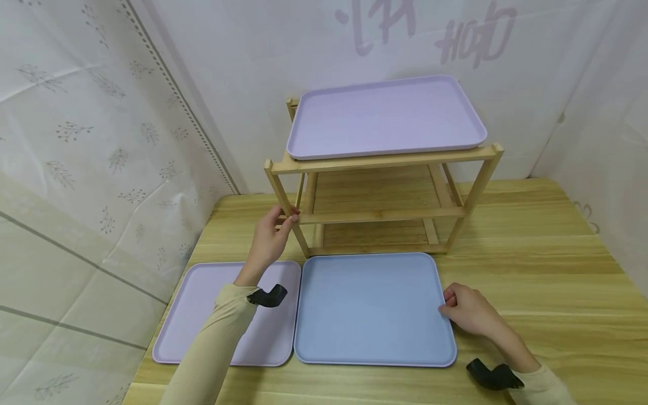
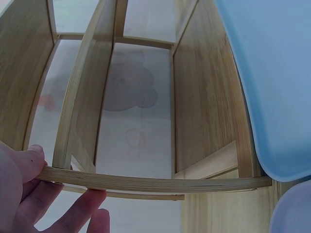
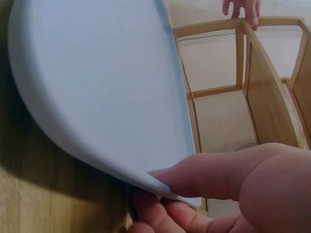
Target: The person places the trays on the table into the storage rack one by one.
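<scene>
My left hand (image 1: pixel 270 239) grips the front left leg of the two-tier bamboo shelf rack (image 1: pixel 379 197) at the height of its middle shelf, thumb on one side of the post and fingers curled round the other; judged as a steadying hold so the light frame does not slide on the wooden desk (image 1: pixel 547 264). My right hand (image 1: pixel 468 312) pinches the right rim of the flat pale blue rectangular plastic tray (image 1: pixel 372 306), thumb over the edge and fingers tucked beneath; in the right wrist view that edge looks lifted slightly off the desk. The blue tray lies directly in front of the rack, its far edge just short of the rack's feet. Touching its left edge lies a lilac rectangular plastic tray (image 1: pixel 202 315), partly under my left forearm. A second lilac tray (image 1: pixel 385 115) sits on the rack's top tier; middle shelf bare
</scene>
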Demonstrator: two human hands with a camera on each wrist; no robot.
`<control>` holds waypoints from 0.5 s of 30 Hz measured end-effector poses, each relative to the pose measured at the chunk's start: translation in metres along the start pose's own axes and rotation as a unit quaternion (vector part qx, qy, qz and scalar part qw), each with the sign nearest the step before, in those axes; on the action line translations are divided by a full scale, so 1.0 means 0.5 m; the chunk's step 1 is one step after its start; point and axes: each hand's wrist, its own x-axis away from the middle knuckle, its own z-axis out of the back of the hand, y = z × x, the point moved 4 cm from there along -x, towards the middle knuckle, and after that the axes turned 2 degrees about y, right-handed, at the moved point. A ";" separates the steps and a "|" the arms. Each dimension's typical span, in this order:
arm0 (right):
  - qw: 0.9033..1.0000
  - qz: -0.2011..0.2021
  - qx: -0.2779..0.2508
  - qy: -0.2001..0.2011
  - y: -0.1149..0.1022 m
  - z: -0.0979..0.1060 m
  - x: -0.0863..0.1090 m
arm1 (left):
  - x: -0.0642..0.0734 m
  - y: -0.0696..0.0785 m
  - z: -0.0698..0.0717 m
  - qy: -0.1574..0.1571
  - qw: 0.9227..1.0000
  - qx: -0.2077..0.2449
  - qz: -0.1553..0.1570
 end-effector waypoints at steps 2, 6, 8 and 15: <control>1.000 -0.003 -0.024 -0.002 0.001 0.000 0.003 | 0.001 0.000 0.000 0.000 1.000 -0.001 0.001; 0.995 -0.014 -0.098 -0.010 0.010 -0.004 0.010 | 0.002 0.001 0.000 0.000 1.000 0.000 0.003; 0.989 -0.029 -0.143 -0.019 0.017 -0.008 0.012 | 0.002 0.002 0.000 -0.001 1.000 0.002 0.003; 0.953 -0.059 -0.284 -0.084 0.025 -0.014 0.024 | 0.001 0.000 -0.001 0.000 1.000 0.005 0.000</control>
